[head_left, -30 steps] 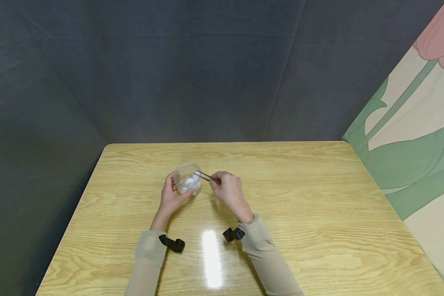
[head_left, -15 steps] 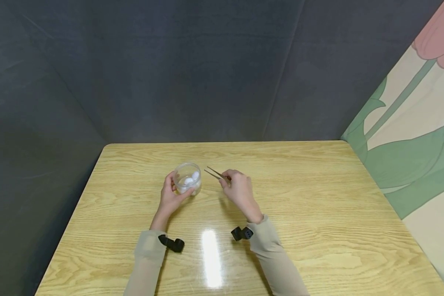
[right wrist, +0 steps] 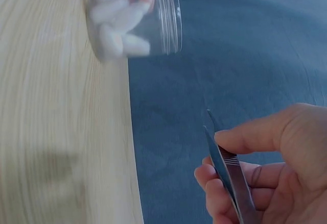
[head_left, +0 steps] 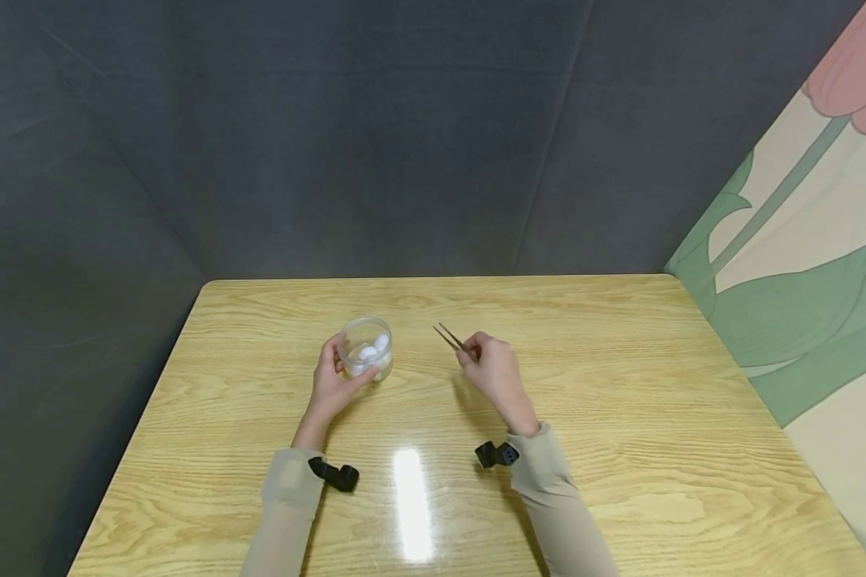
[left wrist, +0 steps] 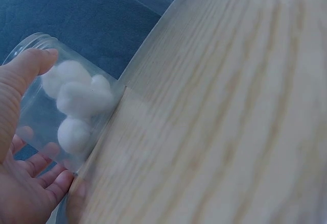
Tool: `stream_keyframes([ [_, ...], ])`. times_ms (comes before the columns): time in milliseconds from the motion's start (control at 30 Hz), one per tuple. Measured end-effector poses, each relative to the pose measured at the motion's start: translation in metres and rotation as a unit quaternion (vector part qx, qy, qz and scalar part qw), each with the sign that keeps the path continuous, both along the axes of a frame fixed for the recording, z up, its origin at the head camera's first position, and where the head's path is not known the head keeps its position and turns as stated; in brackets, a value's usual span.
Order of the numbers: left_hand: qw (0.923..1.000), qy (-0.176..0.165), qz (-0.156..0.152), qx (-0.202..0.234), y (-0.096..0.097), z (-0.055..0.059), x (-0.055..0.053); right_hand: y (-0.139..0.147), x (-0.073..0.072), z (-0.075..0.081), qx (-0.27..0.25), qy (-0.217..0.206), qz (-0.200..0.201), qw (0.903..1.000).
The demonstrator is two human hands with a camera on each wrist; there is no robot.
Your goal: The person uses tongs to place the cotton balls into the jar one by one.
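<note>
A clear, lidless plastic jar stands upright on the table, left of the middle. Several white cotton balls lie inside it. My left hand grips the jar round its side, the thumb at the near wall and fingers on the far left. To the right of the jar, my right hand pinches metal tweezers between thumb and fingers above the table. Their two tips are a little apart with nothing between them, pointing up and left in the head view.
The wood-grain table carries a bright light reflection near its front. A dark cloth hangs behind and at the left. A flower-patterned cloth borders the right side.
My right hand has drawn the tweezers away from the jar's mouth to the right. A cotton ball near their tips earlier now sits in the jar. My left hand has stayed put.
</note>
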State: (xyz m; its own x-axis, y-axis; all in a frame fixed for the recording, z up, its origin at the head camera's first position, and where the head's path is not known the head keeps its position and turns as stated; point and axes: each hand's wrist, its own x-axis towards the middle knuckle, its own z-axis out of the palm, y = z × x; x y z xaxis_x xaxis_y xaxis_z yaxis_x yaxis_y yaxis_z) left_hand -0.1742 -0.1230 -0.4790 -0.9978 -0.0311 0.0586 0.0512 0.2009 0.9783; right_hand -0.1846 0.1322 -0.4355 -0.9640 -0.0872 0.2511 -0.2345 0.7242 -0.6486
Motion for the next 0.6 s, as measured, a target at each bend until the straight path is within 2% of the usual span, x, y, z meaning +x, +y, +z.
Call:
stream_keyframes([
  [200,1.0,-0.008,-0.001,0.003,-0.001,-0.001,-0.001,0.016,0.002,-0.002,-0.004,0.021,-0.002,0.9998],
  [433,1.0,-0.001,0.002,-0.002,0.0,0.0,0.0,0.032,0.001,-0.011,0.033,-0.028,-0.018,0.9989],
  [600,1.0,0.005,0.003,-0.007,0.001,0.0,0.001,0.043,0.002,-0.018,0.064,-0.039,-0.022,0.9969],
])
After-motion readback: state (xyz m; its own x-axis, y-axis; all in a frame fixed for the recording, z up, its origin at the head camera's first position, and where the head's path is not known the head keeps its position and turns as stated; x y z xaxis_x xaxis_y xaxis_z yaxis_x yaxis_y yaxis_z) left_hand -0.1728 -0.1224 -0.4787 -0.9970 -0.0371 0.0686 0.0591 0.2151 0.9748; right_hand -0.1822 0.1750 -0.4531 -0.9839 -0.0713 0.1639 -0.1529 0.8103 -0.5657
